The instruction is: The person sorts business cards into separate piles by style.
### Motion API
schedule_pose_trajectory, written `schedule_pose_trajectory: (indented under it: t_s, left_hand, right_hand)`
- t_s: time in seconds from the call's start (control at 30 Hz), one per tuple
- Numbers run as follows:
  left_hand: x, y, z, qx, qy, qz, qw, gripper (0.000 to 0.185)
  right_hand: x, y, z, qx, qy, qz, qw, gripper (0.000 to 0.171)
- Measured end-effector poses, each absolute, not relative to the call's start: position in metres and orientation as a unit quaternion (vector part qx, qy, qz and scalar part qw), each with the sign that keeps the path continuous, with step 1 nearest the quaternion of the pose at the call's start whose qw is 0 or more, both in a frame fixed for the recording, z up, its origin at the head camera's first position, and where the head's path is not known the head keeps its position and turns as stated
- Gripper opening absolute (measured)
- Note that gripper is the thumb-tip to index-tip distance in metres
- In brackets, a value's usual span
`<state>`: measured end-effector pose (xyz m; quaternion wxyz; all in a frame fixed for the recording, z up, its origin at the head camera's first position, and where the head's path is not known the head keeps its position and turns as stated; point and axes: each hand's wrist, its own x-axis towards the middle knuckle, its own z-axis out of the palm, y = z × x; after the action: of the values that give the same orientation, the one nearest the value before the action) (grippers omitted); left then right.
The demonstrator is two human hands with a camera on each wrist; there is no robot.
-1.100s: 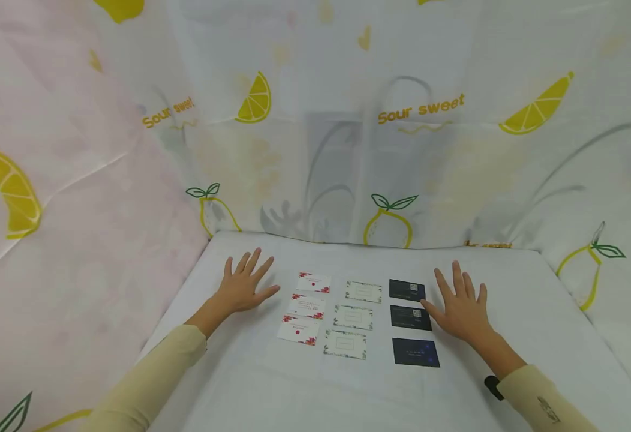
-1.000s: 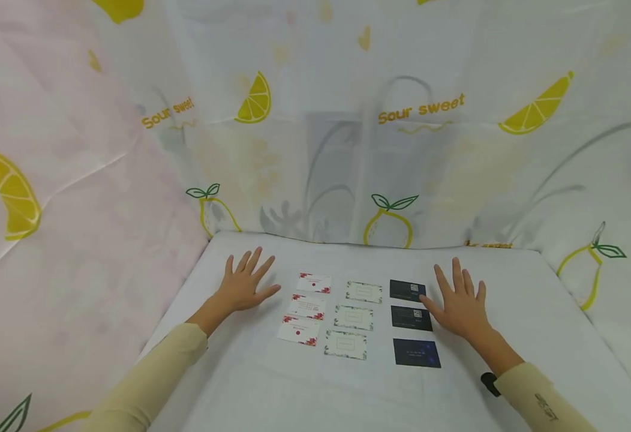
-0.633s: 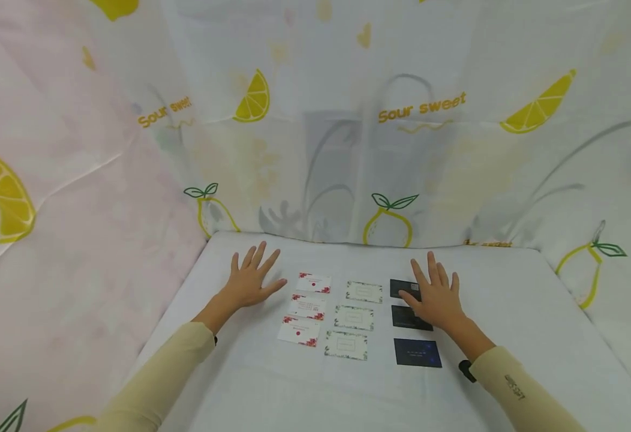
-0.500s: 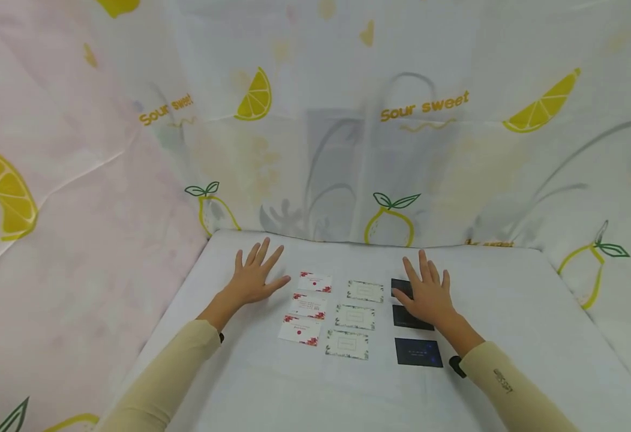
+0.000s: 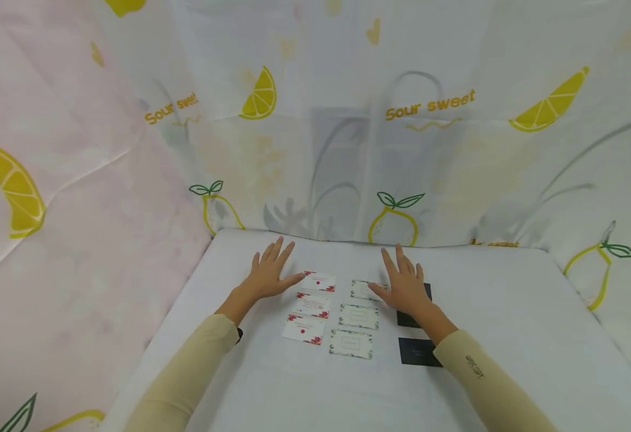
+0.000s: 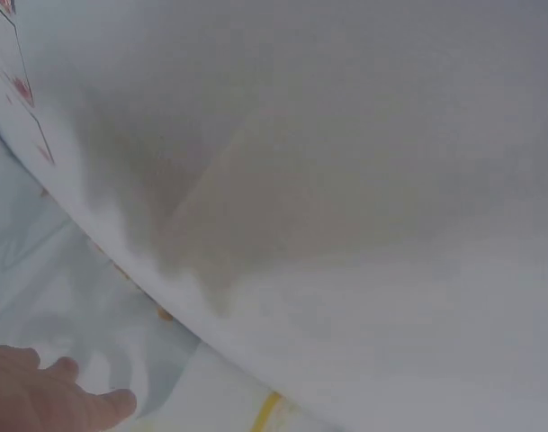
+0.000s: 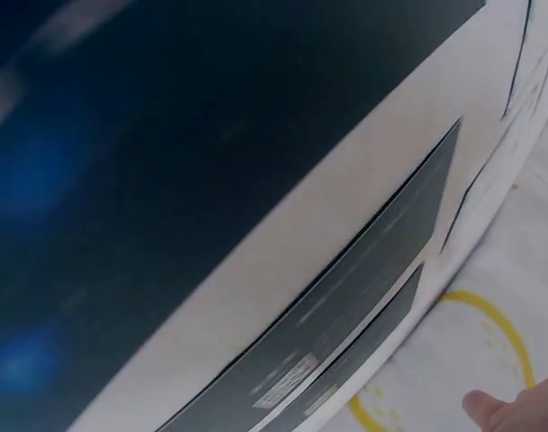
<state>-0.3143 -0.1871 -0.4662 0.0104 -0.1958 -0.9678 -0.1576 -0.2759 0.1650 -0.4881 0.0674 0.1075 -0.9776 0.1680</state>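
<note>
White-draped table (image 5: 510, 312) inside lemon-print curtains (image 5: 434, 108), cards in a three-column grid: both hands flat and spread, gripping nothing, right hand (image 5: 404, 288) over the black cards (image 5: 417, 351), left hand (image 5: 270, 277) touching the red-floral cards (image 5: 303, 329); looks pre-pick, next needs a fingertip edge lift.

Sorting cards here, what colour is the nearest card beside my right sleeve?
Black card, head view.
</note>
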Motion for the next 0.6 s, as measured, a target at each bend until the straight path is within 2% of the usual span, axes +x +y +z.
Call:
schedule_pose_trajectory:
  t_s: [0.17, 0.3, 0.43, 0.6]
  left_hand:
    - [-0.321, -0.180, -0.464, -0.217, -0.958, -0.187, 0.001, 0.097]
    - [-0.329, -0.177, -0.466, -0.222, -0.952, -0.210, -0.024, 0.093]
    - [-0.335, -0.173, -0.471, -0.211, -0.944, -0.246, -0.066, 0.091]
    - [-0.342, -0.170, -0.473, -0.193, -0.940, -0.267, -0.083, 0.080]
  right_hand:
    - [-0.281, 0.148, -0.487, 0.121, -0.974, 0.183, 0.052, 0.098]
    - [-0.284, 0.133, -0.485, 0.133, -0.969, 0.204, 0.032, 0.099]
    - [-0.286, 0.117, -0.482, 0.143, -0.963, 0.228, 0.010, 0.093]
    - [-0.290, 0.097, -0.477, 0.152, -0.948, 0.278, -0.037, 0.079]
